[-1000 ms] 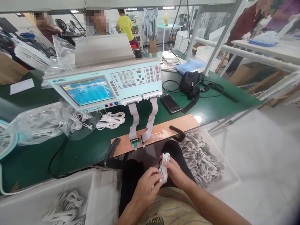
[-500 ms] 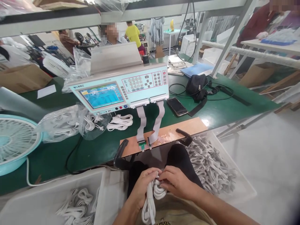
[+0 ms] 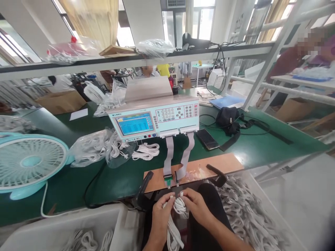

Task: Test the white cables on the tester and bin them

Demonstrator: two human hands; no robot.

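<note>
A coiled white cable (image 3: 180, 208) hangs between my two hands, above my lap. My left hand (image 3: 161, 213) pinches one plug end of it, with a long loop dangling below the fingers. The other plug end, a small white one (image 3: 181, 193), sticks up from the fingertips of my right hand (image 3: 196, 205). Just beyond the hands, a green connector board (image 3: 168, 182) and a second small connector (image 3: 177, 181) sit at the edge of a wooden board (image 3: 222, 164). Two grey ribbon cables (image 3: 169, 153) link them to a tester with a lit screen (image 3: 134, 124).
A bin of cables (image 3: 246, 212) stands at lower right, another white bin (image 3: 119, 212) at lower left. Black clamps (image 3: 216, 175) grip the wooden board's ends. A fan (image 3: 31, 162), bagged cables (image 3: 91, 146) and a phone (image 3: 207, 139) lie on the green table (image 3: 272, 146).
The view has tilted up. My hands have moved forward toward the connectors and slightly apart, with the two plug ends now pointing up and away from me.
</note>
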